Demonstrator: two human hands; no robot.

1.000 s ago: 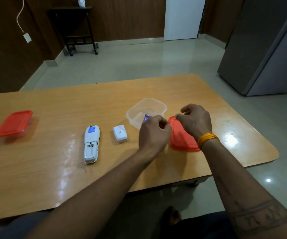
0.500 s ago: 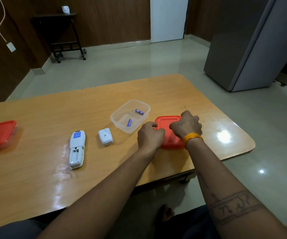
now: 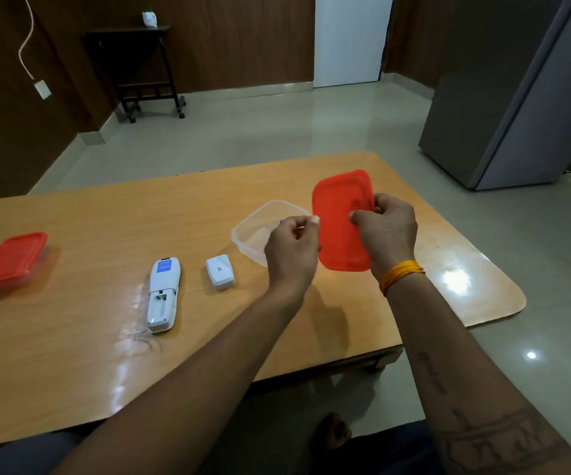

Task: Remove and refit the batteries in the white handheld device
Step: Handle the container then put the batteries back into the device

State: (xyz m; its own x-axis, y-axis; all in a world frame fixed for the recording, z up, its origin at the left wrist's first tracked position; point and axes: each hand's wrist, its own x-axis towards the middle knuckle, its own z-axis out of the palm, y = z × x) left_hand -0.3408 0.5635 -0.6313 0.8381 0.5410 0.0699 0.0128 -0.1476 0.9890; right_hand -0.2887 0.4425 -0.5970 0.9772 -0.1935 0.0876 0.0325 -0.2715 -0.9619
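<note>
Right hand (image 3: 385, 231): raised above the tabletop (image 3: 71, 337), fingers and thumb pinching the right edge of the red lid (image 3: 340, 228); orange thread band (image 3: 401, 274) on the wrist.
Left hand (image 3: 292, 248): raised beside the right, fingers curled, thumb tip touching the lid's left edge; whether it truly grips cannot be told.
Red lid: held tilted, nearly upright, between the two hands, clear of the tabletop.
Clear container (image 3: 260, 231): open, on the tabletop just behind the left hand, partly hidden by it; a small blue-violet speck (image 3: 281, 221) shows above the knuckles, too small to identify.
Battery cover (image 3: 220, 271): small white piece, flat on the tabletop, near and left of the left hand.
White handheld device (image 3: 163, 293): face down, farther left of the cover, its battery bay open toward the near end.
Second container with red lid (image 3: 10, 258): closed, well apart, far left of both hands.
</note>
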